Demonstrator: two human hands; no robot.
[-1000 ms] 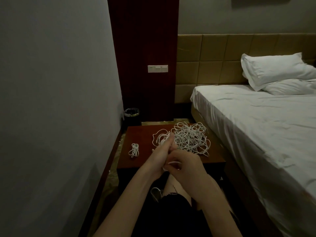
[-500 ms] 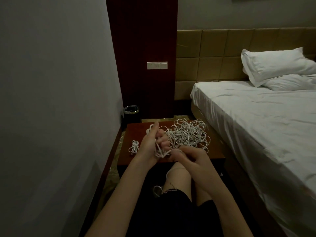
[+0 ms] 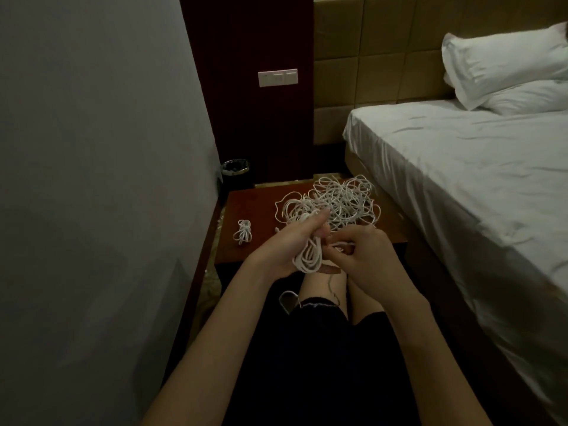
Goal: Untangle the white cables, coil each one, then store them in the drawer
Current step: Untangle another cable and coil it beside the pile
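Note:
A big tangle of white cables [image 3: 339, 202] lies on the far right part of the dark red bedside table [image 3: 252, 207]. One small coiled white cable [image 3: 243, 231] rests on the table's left side. My left hand [image 3: 285, 244] grips a bundle of white cable loops [image 3: 309, 256] that hangs down from its palm at the table's near edge. My right hand [image 3: 365, 256] is just right of it, fingers curled and pinching a strand of the same cable. No drawer shows in this view.
A grey wall runs along the left. A bed [image 3: 461, 179] with white sheets and pillows [image 3: 504, 66] borders the table on the right. A black waste bin [image 3: 235, 173] stands behind the table below a wall switch panel [image 3: 277, 77]. My knees are under my hands.
My left hand has turned and now holds a thicker bundle of loops hanging down. My right hand has shifted right, still on the strand. The camera has tilted downward.

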